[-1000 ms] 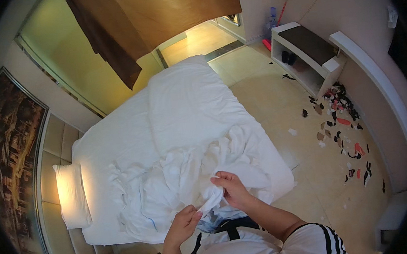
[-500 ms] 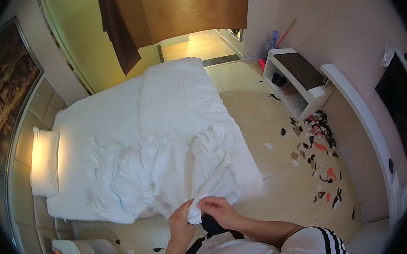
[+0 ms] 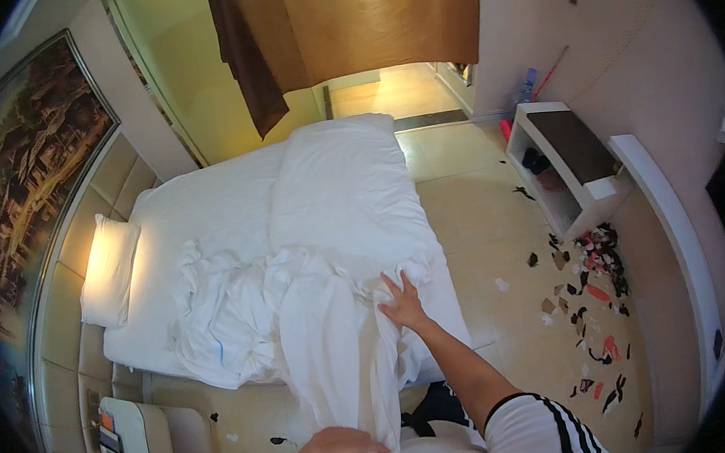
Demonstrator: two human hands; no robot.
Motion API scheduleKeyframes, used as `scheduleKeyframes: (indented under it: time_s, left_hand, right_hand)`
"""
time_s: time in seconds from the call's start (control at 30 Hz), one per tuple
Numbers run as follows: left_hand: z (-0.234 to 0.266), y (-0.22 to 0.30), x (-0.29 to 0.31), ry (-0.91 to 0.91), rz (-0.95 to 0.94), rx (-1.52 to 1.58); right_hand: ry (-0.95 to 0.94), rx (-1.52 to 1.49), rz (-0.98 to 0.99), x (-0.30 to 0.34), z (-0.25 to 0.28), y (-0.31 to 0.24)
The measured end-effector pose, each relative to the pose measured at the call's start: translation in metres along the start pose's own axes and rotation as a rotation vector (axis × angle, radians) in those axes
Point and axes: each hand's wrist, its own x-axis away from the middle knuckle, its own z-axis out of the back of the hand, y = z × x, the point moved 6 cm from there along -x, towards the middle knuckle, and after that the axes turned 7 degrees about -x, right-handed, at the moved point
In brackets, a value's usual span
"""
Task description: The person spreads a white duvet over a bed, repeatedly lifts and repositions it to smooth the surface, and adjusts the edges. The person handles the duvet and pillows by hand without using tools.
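Note:
A rumpled white sheet (image 3: 328,342) lies bunched across the near half of the bed, and one stretch of it is drawn over the near edge to my body. My left hand (image 3: 335,451) is closed round that end, low in the picture, with its fingers partly hidden by the cloth. My right hand (image 3: 406,305) reaches forward over the bed's right side. Its fingers are spread and rest on the bunched cloth, gripping nothing visible. Smooth white bedding (image 3: 340,172) covers the far half of the bed, and a white pillow (image 3: 111,270) leans at the headboard.
Left of me stand a pale chair (image 3: 194,444) and a bedside cabinet (image 3: 139,436) with small cards on it. Scraps of dark, red and brown cloth (image 3: 599,266) litter the floor at right, near a low white shelf (image 3: 568,165). A brown curtain (image 3: 362,24) hangs beyond the bed.
My hands have parted: the left pulled the sheet's end back toward my body, the right let go and moved forward onto the bunched cloth. The view has shifted slightly left.

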Motion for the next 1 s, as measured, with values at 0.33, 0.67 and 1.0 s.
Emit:
scheduleKeyframes:
  time_s: [0.33,0.67,1.0]
  left_hand:
    - [-0.014,0.033,-0.1,0.503,0.228,-0.024]
    - [-0.011,0.04,-0.061,0.884,0.226,0.073]
    - [0.017,0.028,-0.042,0.904,0.313,-0.075]
  right_hand:
    - [-1.32,-0.706,-1.121,0.122,-0.122,0.157]
    - [-0.513,-1.959,-0.991,-0.115,-0.099,-0.074]
    - [-0.103,-1.278,-0.933,-0.057,-0.119,0.07]
